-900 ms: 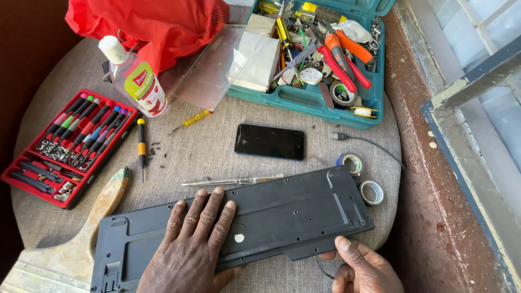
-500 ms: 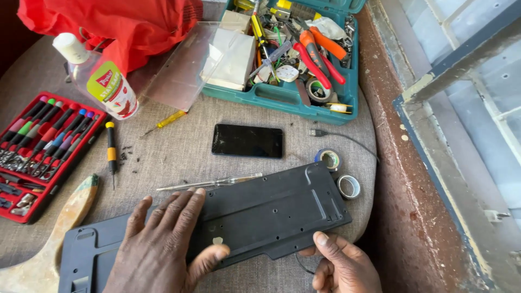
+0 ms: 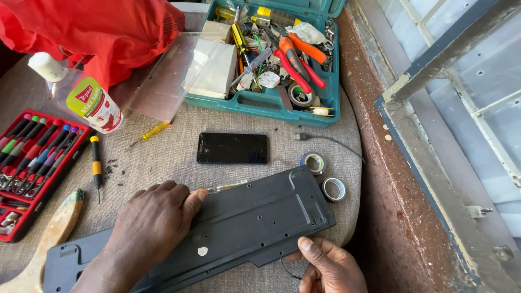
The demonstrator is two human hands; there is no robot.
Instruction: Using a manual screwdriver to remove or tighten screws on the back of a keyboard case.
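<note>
A long black keyboard (image 3: 239,228) lies face down on the grey cloth of the round table (image 3: 179,152), near the front edge, with its flat back panel turned up. The left hand (image 3: 149,230) rests flat on the middle of this panel with the fingers spread, pressing it down and holding nothing. The right hand (image 3: 328,266) grips the lower right edge of the keyboard, the thumb on top; the other fingers are under the edge, so I cannot see well how they close. The back panel is in place on the body, and small dark screws (image 3: 111,165) lie loose on the cloth beside a yellow-and-black screwdriver (image 3: 96,165), so I judge the unscrewing is mostly done and the opening of the case is left. A thin clear-handled tool (image 3: 222,187) lies just behind the keyboard, touching the left fingertips. The teal tool case (image 3: 271,106) at the back stands open and holds red-handled pliers (image 3: 296,62), tape rolls, a white box and many small parts. The red tray (image 3: 38,163) on the left holds a row of small screwdrivers with coloured caps. A black phone (image 3: 232,148), two tape rolls (image 3: 324,174) and a clear bottle (image 3: 81,95) lie between.
</note>
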